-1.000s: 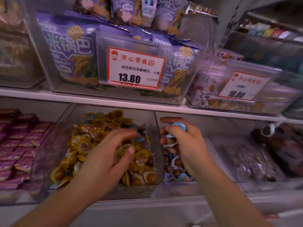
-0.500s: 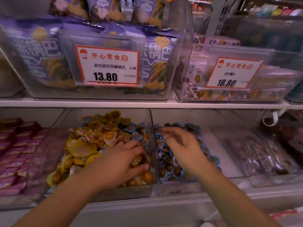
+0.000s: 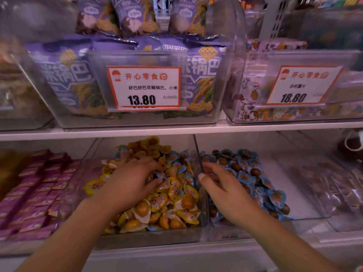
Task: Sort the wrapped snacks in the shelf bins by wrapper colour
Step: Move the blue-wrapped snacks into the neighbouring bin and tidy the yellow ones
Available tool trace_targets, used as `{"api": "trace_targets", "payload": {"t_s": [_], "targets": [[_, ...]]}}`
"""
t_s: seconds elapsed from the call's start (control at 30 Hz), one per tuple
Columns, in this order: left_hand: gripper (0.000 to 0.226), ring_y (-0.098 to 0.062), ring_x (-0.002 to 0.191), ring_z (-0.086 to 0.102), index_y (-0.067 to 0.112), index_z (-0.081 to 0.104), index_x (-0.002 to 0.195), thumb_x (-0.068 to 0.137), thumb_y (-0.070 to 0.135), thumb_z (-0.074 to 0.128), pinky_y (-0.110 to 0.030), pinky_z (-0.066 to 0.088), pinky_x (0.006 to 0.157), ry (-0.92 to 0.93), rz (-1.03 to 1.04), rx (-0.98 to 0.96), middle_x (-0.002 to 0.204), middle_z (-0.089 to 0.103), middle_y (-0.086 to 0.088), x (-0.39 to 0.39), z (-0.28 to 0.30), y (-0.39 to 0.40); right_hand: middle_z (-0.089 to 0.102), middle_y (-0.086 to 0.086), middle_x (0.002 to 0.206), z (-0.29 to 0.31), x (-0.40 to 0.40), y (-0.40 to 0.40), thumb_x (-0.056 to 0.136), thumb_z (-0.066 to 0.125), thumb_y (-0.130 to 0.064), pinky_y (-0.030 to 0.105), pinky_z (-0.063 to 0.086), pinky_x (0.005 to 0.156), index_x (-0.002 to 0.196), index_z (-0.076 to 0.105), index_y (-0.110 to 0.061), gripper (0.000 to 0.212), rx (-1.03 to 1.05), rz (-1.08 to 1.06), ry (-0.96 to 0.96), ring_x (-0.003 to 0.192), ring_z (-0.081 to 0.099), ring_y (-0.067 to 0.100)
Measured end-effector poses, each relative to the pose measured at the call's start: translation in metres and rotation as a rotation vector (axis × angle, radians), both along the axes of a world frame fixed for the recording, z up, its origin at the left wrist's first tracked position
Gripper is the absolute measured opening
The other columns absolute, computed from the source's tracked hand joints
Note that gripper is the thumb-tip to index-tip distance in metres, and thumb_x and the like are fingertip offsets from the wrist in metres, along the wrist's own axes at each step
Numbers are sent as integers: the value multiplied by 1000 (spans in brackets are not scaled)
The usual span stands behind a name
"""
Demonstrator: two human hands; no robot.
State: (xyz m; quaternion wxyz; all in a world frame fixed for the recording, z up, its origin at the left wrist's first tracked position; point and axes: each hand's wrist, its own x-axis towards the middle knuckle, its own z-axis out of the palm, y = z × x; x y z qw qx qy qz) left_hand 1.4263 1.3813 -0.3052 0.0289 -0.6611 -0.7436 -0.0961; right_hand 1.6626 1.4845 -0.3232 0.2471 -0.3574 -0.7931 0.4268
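The left hand (image 3: pixel 129 185) lies on the heap in the yellow-wrapper bin (image 3: pixel 149 239), fingers bent into the pile; whether they pinch a piece cannot be told. Blue-wrapped strays (image 3: pixel 177 165) sit among the yellow-wrapped snacks (image 3: pixel 176 195), just beyond and to the right of those fingertips, toward the far right corner of the bin. The right hand (image 3: pixel 225 190) hovers low over the near left part of the blue-wrapper bin (image 3: pixel 227 235), fingers loosely spread, apparently holding nothing. The clear divider wall (image 3: pixel 199 163) stands between the two hands, running near to far, so any transfer must rise over its top edge. The left hand is judged nearer to the strays. Headroom is limited by the upper shelf board (image 3: pixel 176 131); the blue-wrapped snacks (image 3: pixel 253 179) leave bare floor at that bin's right side for deposits
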Motion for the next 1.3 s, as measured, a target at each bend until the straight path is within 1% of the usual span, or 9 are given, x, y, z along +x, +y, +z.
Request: {"api": "trace_targets", "payload": {"t_s": [0.1,0.2,0.3,0.53,0.67,0.73,0.83,1.17,1.3], "targets": [[26,-9,112,59,37,67,112,89,48,63,-44,27,114,-77,-25,98,113,65,17,3,4,-1,60,-15,126,1,0,0,76,40,-73,35,49,99,131,53,-36,68,13,-3,2,115,56,-1],[27,-8,102,60,31,67,112,88,39,59,-33,47,93,-314,36,335,108,66,12,12,10,2,61,-13,123,3,-1,0,77,39,-71,35,49,98,130,53,-35,65,30,-9,-2,114,57,2],[24,-4,86,57,26,66,102,90,32,47,-23,44,72,-408,18,379,92,58,17,24,12,25,63,-12,118,4,-2,-1,87,44,-61,29,49,92,128,53,-36,49,74,-11,-15,109,58,0],[43,-31,114,53,21,51,130,95,44,44,-40,39,94,177,24,-236,130,51,-9,9,-7,99,59,-14,117,8,-3,-3,96,48,-46,26,48,89,128,51,-34,35,111,-9,-38,106,56,-1],[70,-23,114,56,34,46,136,72,60,58,-37,47,96,-171,71,-443,134,56,-2,-5,-5,120,60,-14,106,6,-2,-3,97,46,-47,15,39,72,123,49,-38,28,126,13,-37,93,56,-2],[86,-19,109,58,40,42,138,58,63,63,-33,50,90,-252,45,-519,134,58,0,-4,-2,127,60,-12,108,5,-2,-2,97,46,-49,18,42,76,127,49,-35,33,125,14,-35,96,57,0],[110,-24,126,51,35,23,152,57,57,73,-36,46,102,-241,12,-557,149,46,-1,0,-4,138,60,-10,111,5,-2,-2,95,43,-51,26,47,83,129,47,-34,38,119,18,-43,100,57,4],[59,-31,108,61,21,46,130,83,51,67,-42,52,87,100,-211,-361,120,61,-9,0,-8,134,59,-8,117,4,-3,-1,85,34,-66,32,49,90,133,47,-32,61,119,33,-46,104,57,8],[46,-25,104,62,28,48,119,85,55,63,-39,52,85,57,-232,-312,117,63,-3,-5,1,122,59,-9,113,3,-2,-1,91,39,-59,31,48,87,129,48,-33,47,129,26,-46,101,56,6]]}}
